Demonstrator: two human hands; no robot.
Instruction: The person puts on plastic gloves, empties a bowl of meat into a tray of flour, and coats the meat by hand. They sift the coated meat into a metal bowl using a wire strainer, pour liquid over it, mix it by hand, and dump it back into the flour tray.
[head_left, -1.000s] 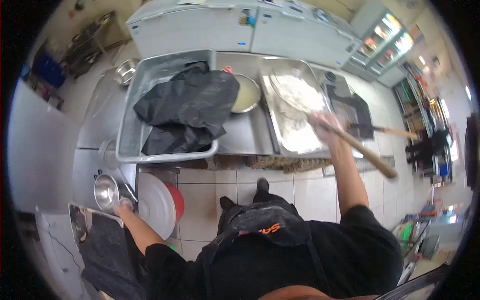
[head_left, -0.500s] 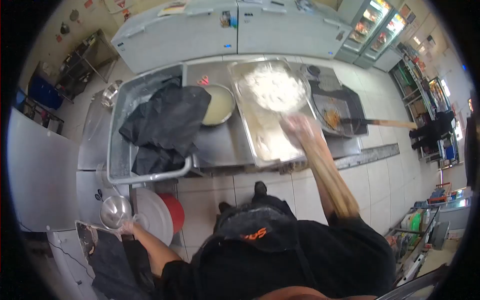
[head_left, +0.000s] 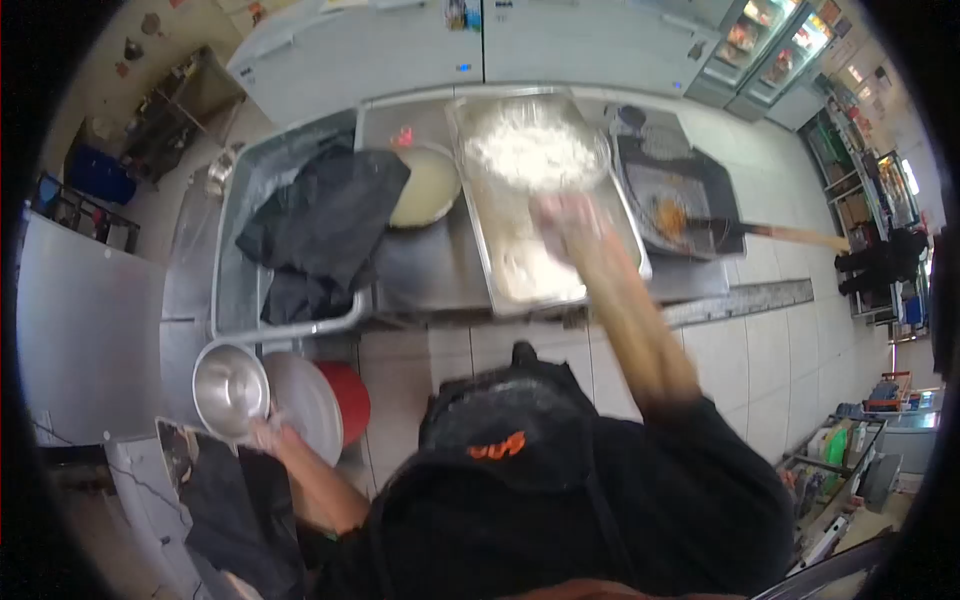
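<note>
At the lower left, my left hand (head_left: 268, 432) grips the rim of a shiny metal bowl (head_left: 231, 385), tilted so its inside shows. Out over a long metal tray (head_left: 510, 235), my right hand (head_left: 570, 222) is smeared by motion, so its fingers do not read clearly. White flour-like powder is spread along the near part of that tray. A basket or sieve heaped with white, floury pieces (head_left: 535, 150) sits at the tray's far end, just beyond my right hand.
Left on the counter, a grey tub (head_left: 228, 270) holds black sheeting (head_left: 320, 220). Beside it are a bowl of pale liquid (head_left: 425, 188) and red-handled scissors (head_left: 403, 137). A dark pan (head_left: 730, 190) holds a wooden-handled skimmer (head_left: 800, 237). Below stands a red bucket (head_left: 346, 400).
My left hand has lifted the metal bowl upward and tipped it. My right hand has shifted slightly left and farther over the tray. The whole view has tilted a little.
</note>
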